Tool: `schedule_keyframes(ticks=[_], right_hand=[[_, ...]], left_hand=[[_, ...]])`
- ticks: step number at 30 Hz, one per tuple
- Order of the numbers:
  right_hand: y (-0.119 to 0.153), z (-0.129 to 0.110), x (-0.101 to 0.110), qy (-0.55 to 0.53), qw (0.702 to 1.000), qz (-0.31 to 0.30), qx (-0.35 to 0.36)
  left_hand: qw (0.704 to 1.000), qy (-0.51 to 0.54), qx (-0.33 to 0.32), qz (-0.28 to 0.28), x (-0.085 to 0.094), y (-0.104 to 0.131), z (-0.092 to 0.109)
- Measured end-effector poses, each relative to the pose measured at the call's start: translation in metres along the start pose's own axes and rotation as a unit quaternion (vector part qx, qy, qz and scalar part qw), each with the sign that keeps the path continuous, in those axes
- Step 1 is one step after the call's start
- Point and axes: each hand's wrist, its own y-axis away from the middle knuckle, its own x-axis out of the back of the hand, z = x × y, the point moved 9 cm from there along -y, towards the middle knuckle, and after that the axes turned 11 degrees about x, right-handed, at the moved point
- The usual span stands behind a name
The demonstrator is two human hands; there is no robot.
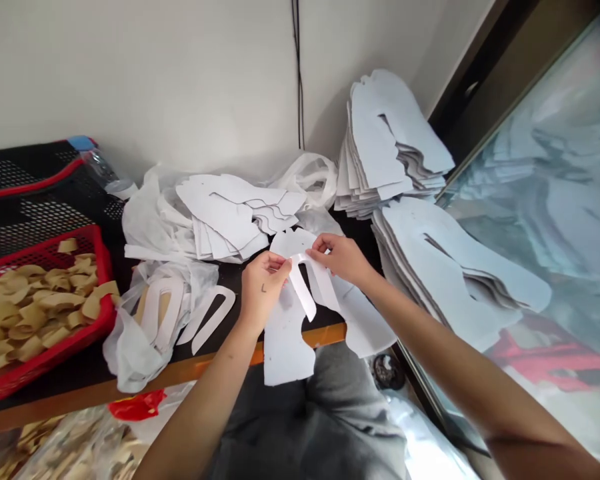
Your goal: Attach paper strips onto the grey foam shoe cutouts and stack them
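Note:
My left hand (264,287) and my right hand (343,257) pinch a narrow white U-shaped strip (303,290) between thumbs and fingers, one at each side of its curved top. The strip lies over the slot of a larger white shoe-upper-shaped piece (285,357), which overhangs the table's front edge. Left of my left hand, a loose U-shaped strip (215,310) rests on the dark tabletop. Beside it, more such strips (166,303) sit in a clear plastic bag (130,363).
A red basket (105,267) of curled tan pieces (35,303) stands at left. White cut pieces are stacked at the back (230,213), back right (380,133) and right (445,260). A glass panel (540,200) borders the right side; black cables (299,80) hang down the wall.

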Motion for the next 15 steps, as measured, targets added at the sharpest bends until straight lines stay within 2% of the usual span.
schedule_keyframes(ticks=[2,6,9,15], right_hand=[[-0.009,0.012,-0.009,0.040,0.999,-0.012,0.003],[-0.017,0.025,-0.018,0.084,0.996,-0.011,0.018],[-0.017,0.029,-0.021,0.077,0.997,-0.003,0.022],[-0.012,0.042,-0.027,0.054,0.998,0.004,0.013]], left_hand=[[0.997,-0.072,-0.009,0.017,-0.001,-0.009,-0.003],[0.981,-0.180,-0.068,0.027,-0.004,-0.019,0.009],[0.976,-0.202,-0.083,0.014,-0.008,-0.022,0.012],[0.982,-0.185,-0.031,0.000,-0.011,-0.030,-0.008]])
